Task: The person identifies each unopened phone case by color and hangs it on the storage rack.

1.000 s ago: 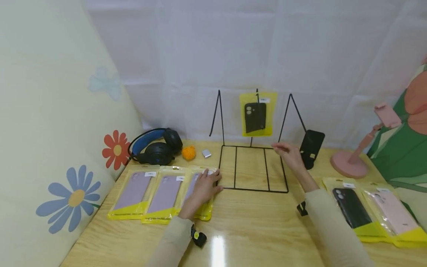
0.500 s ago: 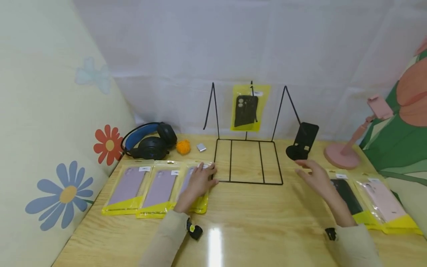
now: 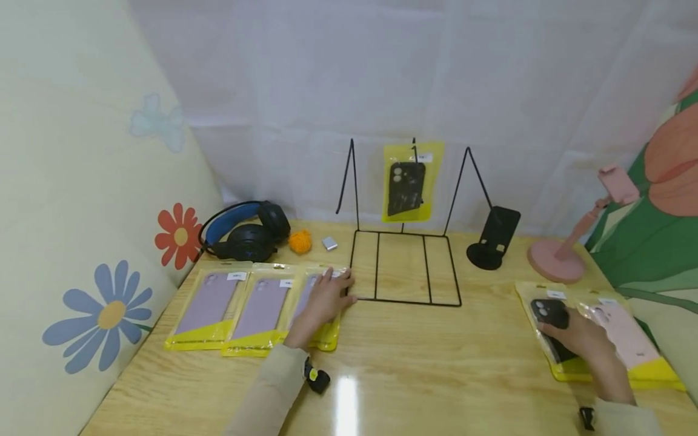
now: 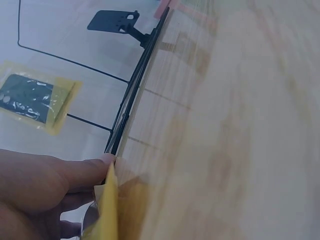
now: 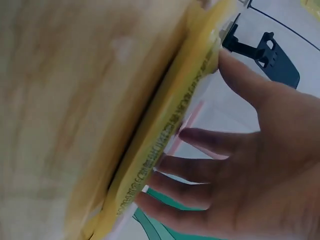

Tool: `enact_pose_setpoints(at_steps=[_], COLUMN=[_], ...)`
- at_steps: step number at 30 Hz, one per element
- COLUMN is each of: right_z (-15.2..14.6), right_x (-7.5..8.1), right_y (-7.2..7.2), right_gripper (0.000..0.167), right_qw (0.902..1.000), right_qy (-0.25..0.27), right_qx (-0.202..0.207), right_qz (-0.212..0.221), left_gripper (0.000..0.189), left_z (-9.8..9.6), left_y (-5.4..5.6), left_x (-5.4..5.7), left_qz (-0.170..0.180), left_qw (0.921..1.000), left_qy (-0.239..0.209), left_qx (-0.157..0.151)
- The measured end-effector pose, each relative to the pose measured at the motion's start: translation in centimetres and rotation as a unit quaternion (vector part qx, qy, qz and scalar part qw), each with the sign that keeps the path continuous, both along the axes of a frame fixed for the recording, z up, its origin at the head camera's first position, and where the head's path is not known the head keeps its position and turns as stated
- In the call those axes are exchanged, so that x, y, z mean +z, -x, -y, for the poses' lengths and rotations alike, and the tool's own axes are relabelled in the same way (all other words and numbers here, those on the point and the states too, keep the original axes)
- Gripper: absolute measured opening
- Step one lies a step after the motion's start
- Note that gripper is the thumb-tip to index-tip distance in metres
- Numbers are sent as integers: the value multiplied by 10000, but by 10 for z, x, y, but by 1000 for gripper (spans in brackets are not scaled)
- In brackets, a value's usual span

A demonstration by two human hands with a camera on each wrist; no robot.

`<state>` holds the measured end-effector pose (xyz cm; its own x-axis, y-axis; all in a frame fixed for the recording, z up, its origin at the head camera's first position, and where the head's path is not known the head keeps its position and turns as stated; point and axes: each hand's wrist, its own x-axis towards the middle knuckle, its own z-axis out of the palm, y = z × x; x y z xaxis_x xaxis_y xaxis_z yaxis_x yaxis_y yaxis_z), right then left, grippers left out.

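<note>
In the head view, my left hand lies over the rightmost of several yellow-edged packets with purple phone cases. Its thumb and index fingertip pinch the left bar of a black wire rack; the left wrist view shows the thumb tip against the rod. From the rack's middle hook hangs a packet with a black phone case. At the right, my right hand reaches over another packaged black phone case lying flat. The right wrist view shows the fingers spread over that packet, fingertips touching or very near it.
A packaged pink phone case lies right beside the black one. Behind stand a black phone stand and a pink stand. Headphones, an orange ball and a small silvery block sit at the back left.
My right hand has moved from the rack's right side, rightward and toward me, onto the packaged black phone case. The left hand has stayed at the rack's left bar.
</note>
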<state>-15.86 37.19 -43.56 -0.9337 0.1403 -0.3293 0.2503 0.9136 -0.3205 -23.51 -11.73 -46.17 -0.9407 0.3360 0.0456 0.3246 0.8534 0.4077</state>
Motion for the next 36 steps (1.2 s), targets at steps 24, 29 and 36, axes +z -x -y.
enact_pose_setpoints(at_steps=[24, 29, 36], right_z=[14, 16, 24], right_x=[-5, -9, -10], right_y=[-4, -6, -8], right_gripper=[106, 96, 50], right_qw=[9986, 9916, 9506], right_qy=[-202, -345, 411], right_qx=[130, 415, 976], right_qz=[-461, -1172, -2918], left_gripper=[49, 49, 49], left_z=[0, 0, 0], left_y=[-1, -2, -3], left_x=[-2, -2, -1], left_qz=[71, 59, 63], left_qw=[10000, 10000, 10000], left_qy=[-26, -26, -51], left_qx=[25, 11, 11])
